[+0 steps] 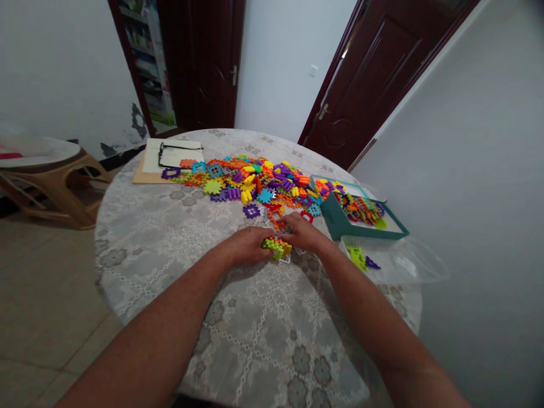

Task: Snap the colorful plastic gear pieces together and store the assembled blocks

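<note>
My left hand (251, 245) is wrapped round a small stack of interlocking plastic building pieces (277, 249), lime green and orange-yellow, low over the tablecloth. Close against its far right side is my right hand (301, 231), fingers curled downward; what they grip is hidden. An orange square frame piece (275, 215) lies just beyond my right fingertips. A red piece (306, 216) sits behind that hand, and a purple window-shaped piece (251, 211) rests to the left. Farther back spreads a large heap of mixed coloured pieces (259, 180).
On the right stands a green-edged box (340, 222) holding more pieces, with a clear plastic bag (408, 263) in front of it. Black glasses (181, 147) lie on a paper-topped board (148, 161) at the back left. The round table (140, 272) has a patterned cloth.
</note>
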Demonstrator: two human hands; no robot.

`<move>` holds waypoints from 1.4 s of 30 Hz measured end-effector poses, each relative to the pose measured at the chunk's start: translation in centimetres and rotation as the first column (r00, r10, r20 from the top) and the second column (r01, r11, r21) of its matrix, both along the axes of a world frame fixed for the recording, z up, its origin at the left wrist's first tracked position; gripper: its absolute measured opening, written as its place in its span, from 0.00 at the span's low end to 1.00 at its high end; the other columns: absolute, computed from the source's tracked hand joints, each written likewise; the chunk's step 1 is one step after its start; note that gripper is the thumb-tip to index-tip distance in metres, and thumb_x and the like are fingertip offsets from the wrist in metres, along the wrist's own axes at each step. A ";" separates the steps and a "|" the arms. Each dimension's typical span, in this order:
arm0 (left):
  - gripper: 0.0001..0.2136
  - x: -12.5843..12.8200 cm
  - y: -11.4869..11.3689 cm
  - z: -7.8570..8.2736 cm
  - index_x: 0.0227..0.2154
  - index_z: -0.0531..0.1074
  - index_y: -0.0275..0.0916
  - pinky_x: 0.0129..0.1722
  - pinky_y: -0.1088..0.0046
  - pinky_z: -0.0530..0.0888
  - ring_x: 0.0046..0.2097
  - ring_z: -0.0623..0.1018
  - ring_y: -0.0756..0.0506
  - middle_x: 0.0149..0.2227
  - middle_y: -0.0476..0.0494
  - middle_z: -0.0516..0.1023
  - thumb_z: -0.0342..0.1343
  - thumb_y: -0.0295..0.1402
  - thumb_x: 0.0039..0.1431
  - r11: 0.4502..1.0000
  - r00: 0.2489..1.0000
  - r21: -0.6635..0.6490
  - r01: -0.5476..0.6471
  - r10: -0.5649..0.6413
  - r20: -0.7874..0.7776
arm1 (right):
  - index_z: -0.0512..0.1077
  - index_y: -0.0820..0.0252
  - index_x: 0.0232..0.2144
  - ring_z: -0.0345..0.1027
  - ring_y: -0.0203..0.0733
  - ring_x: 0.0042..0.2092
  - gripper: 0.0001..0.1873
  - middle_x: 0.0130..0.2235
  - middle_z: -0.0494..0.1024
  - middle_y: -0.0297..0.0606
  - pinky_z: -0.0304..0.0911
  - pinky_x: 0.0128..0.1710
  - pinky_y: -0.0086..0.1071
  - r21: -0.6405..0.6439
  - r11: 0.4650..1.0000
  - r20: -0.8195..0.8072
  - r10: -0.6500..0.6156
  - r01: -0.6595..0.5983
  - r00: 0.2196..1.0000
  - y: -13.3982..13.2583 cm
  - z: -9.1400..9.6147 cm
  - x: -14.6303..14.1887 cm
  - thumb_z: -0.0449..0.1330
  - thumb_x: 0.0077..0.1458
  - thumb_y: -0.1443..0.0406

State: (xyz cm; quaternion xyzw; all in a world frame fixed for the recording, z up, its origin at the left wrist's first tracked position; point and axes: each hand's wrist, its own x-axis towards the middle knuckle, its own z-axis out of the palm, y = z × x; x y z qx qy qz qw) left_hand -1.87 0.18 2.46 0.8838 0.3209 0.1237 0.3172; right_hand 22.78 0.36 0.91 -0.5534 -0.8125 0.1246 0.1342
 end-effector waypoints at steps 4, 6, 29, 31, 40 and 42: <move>0.10 0.1 0.1 0.2 0.43 0.78 0.46 0.44 0.67 0.68 0.44 0.78 0.41 0.43 0.44 0.83 0.59 0.33 0.58 1.000 1.000 0.001 0.002 -0.002 -0.005 | 0.75 0.58 0.53 0.71 0.45 0.54 0.23 0.54 0.73 0.44 0.67 0.54 0.37 -0.008 1.000 0.044 -0.013 0.014 0.999 0.4 0.2 0.2 0.72 0.56 0.62; 0.10 0.1 0.1 0.2 0.43 0.78 0.47 0.43 0.68 0.68 0.44 0.78 0.41 0.42 0.44 0.84 0.59 0.33 0.58 1.000 1.000 -0.003 0.003 -0.003 -0.013 | 0.75 0.59 0.53 0.72 0.45 0.53 0.24 0.53 0.74 0.44 0.67 0.53 0.37 -0.025 0.999 0.065 -0.019 0.021 0.998 0.8 0.3 0.3 0.73 0.55 0.60; 0.05 0.1 0.4 -0.2 0.36 0.75 0.44 0.35 0.68 0.64 0.36 0.76 0.43 0.35 0.46 0.80 0.57 0.37 0.60 1.000 1.000 0.003 -0.005 0.005 0.022 | 0.77 0.56 0.38 0.71 0.40 0.36 0.12 0.34 0.79 0.34 0.64 0.38 0.31 0.108 0.939 -0.437 -0.251 0.327 0.864 -4.9 4.5 1.4 0.61 0.64 0.54; 0.05 0.2 0.3 0.0 0.35 0.76 0.45 0.36 0.68 0.65 0.36 0.76 0.43 0.35 0.46 0.80 0.57 0.37 0.59 1.000 1.000 -0.009 -0.008 0.008 0.021 | 0.75 0.56 0.33 0.69 0.39 0.31 0.18 0.28 0.75 0.32 0.62 0.34 0.30 0.081 0.903 -0.485 -0.335 0.423 0.808 -6.3 5.1 3.4 0.59 0.65 0.50; 0.06 0.5 0.2 0.1 0.38 0.76 0.44 0.36 0.68 0.67 0.36 0.75 0.44 0.34 0.45 0.79 0.58 0.38 0.61 0.990 0.989 -0.127 -0.060 0.076 0.130 | 0.78 0.60 0.42 0.71 0.47 0.34 0.21 0.34 0.79 0.41 0.66 0.40 0.39 0.172 0.557 -0.346 -0.738 0.813 0.579 -11.5 3.6 12.8 0.57 0.62 0.50; 0.08 0.5 0.4 -0.1 0.40 0.76 0.43 0.36 0.68 0.67 0.36 0.74 0.44 0.34 0.46 0.78 0.58 0.39 0.62 0.989 0.985 -0.130 -0.064 0.083 0.148 | 0.78 0.62 0.41 0.72 0.52 0.39 0.19 0.36 0.79 0.47 0.65 0.44 0.43 0.278 0.469 -0.190 -0.828 0.838 0.527 -11.9 2.8 13.6 0.56 0.61 0.53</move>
